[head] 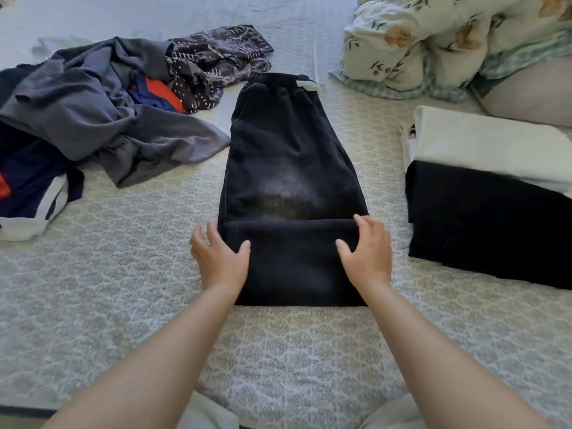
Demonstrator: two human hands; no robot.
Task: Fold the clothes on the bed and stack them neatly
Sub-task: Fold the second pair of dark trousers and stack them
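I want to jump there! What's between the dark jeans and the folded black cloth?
Only bare patterned bedspread lies between the dark denim jeans and the folded black cloth, seen from the head camera.

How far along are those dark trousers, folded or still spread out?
Partly folded: the dark trousers have their near end turned up once, both hands on that fold.
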